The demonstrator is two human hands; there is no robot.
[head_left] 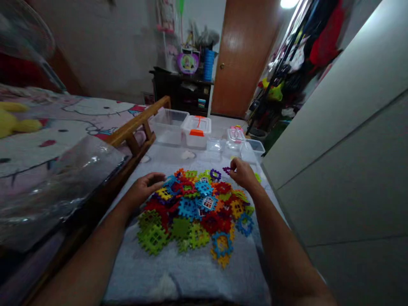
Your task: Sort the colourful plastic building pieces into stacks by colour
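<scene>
A heap of colourful plastic interlocking building pieces [188, 207] with toothed edges lies in the middle of the cloth-covered table. My left hand [145, 187] is at the heap's left edge, fingers stretched out and a little apart, close to a blue piece [171, 182]. Beyond the heap's right side, my right hand [241, 172] pinches a purple interlocking piece [226, 170], partly hidden by the fingers. Nearest me in the heap are a blue ring-like piece [222, 244] and a green window piece [154, 239].
Across the table's far end stand a large clear bin [168, 127], a lidded box with orange clips [196, 134] and smaller clear containers [236, 135]. A wooden bed rail [137, 125] runs along the left. A pale cabinet [331, 140] borders the right.
</scene>
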